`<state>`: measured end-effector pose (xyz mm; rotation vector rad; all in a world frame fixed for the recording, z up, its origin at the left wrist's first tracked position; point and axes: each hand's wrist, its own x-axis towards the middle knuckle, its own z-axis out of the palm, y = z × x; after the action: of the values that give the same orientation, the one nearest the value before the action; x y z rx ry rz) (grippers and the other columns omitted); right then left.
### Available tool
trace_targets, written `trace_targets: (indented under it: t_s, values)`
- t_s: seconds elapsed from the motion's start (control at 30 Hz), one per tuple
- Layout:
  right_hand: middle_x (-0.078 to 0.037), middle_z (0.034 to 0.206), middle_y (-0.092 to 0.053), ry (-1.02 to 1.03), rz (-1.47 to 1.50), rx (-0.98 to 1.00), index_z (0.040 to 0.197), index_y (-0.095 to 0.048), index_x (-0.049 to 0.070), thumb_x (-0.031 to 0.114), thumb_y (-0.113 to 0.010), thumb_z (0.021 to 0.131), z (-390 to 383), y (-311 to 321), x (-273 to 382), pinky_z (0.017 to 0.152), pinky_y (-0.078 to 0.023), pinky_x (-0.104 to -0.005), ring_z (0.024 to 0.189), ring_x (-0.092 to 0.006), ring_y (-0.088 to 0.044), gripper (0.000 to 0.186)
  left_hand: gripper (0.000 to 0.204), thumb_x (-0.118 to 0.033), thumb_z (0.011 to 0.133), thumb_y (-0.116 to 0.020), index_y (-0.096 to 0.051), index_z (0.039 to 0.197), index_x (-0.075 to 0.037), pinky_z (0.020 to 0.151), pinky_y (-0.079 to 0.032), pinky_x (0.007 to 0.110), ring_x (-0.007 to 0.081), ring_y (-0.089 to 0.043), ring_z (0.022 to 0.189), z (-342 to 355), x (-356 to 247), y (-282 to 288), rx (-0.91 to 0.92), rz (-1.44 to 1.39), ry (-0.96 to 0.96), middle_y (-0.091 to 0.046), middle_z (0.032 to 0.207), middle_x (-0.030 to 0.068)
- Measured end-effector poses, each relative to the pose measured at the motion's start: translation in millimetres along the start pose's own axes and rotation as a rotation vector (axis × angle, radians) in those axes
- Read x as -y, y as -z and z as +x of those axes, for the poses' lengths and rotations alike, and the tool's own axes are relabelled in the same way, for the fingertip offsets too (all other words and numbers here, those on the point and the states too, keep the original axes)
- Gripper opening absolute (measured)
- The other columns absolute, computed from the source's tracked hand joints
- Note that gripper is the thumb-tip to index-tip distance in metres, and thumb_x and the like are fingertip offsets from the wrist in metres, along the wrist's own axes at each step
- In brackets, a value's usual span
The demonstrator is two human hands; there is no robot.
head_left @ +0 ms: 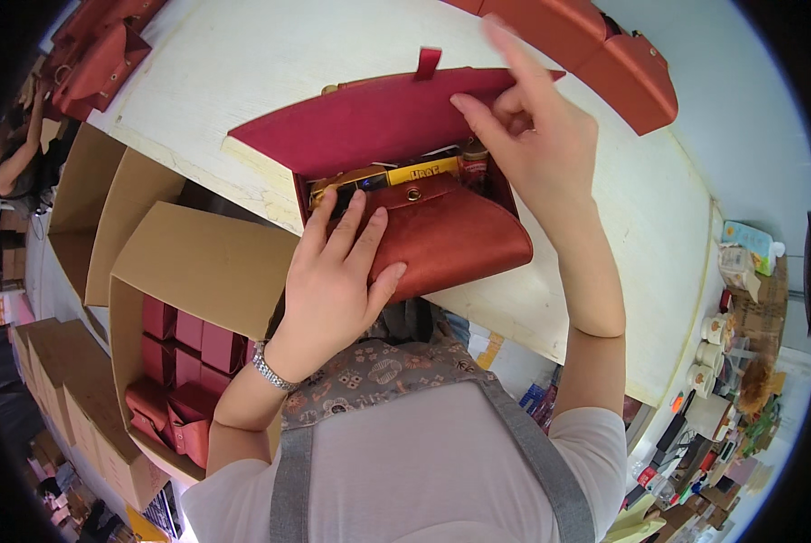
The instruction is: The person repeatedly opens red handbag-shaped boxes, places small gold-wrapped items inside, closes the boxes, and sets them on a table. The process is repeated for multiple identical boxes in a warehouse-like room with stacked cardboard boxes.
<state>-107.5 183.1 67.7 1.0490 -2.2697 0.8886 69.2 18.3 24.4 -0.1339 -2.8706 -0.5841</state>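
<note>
A reddish-brown leather case (460, 237) stands before me on the white tabletop, its wide flap (360, 122) raised to show a crimson lining. Inside are a yellow box (423, 170), a dark and gold box (351, 184) and a small jar (474, 163) with a red label. A brass ring (413, 195) sits on the front. My left hand (337, 262) lies on the case's front left with spread fingers. At the flap's right end, my right hand (541, 127) has thumb and blurred forefinger apart, other fingers curled; the thumb overlaps the lining.
More leather cases (595, 50) stand at the far right, others (102, 68) at the far left. Left of me, an open carton (206, 258) holds several red cases (188, 339). Closed cartons (89, 407) lie beyond. Assorted goods (704, 425) crowd the right. Another person (25, 158) is at far left.
</note>
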Motion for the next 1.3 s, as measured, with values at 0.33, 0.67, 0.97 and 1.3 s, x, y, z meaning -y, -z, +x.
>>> trace_targets:
  t_s: [0.33,0.67,0.97,1.3]
  values:
    - [-0.006,0.068,-0.067,-0.255,0.184,0.505,0.088,-0.074,0.013,0.03,-0.071,0.08,-4,70,32,0.048,-0.045,-0.03,0.05,-0.0222,-0.059,0.019,0.035,-0.013,0.073,-0.079,-0.065,0.104,-0.002,0.073,-0.053,0.039,0.028,-0.064,0.085,-27,-11,27,-0.117,-0.781,-0.38,-0.065,0.094,0.0103]
    - [-0.005,0.066,-0.063,0.036,-0.093,0.671,0.079,-0.063,0.01,0.027,-0.074,0.075,-36,49,12,0.05,-0.045,-0.0328,0.059,-0.0228,-0.062,0.02,0.025,-0.026,0.072,-0.072,-0.067,0.09,-0.009,0.091,-0.046,0.046,0.0269,-0.061,0.096,-5,-18,22,-0.213,-0.293,-0.415,-0.067,0.102,0.0056]
    - [-0.004,0.067,-0.062,0.068,0.088,0.091,0.107,-0.065,0.012,0.039,-0.068,0.083,15,-9,-9,0.052,-0.047,-0.0311,0.057,-0.0221,-0.062,0.036,0.042,-0.021,0.08,-0.07,-0.056,0.112,0.002,0.092,-0.043,0.042,0.033,-0.054,0.103,13,-13,12,-0.255,-0.359,-0.002,-0.059,0.111,0.0145]
    - [-0.007,0.066,-0.062,-0.216,0.365,0.232,0.107,-0.068,0.004,0.027,-0.068,0.086,29,4,1,0.055,-0.047,-0.027,0.057,-0.0161,-0.058,0.031,0.039,-0.016,0.089,-0.059,-0.058,0.127,-0.009,0.1,-0.037,0.042,0.0328,-0.046,0.117,33,22,-9,-0.196,-0.029,0.036,-0.053,0.125,0.0149]
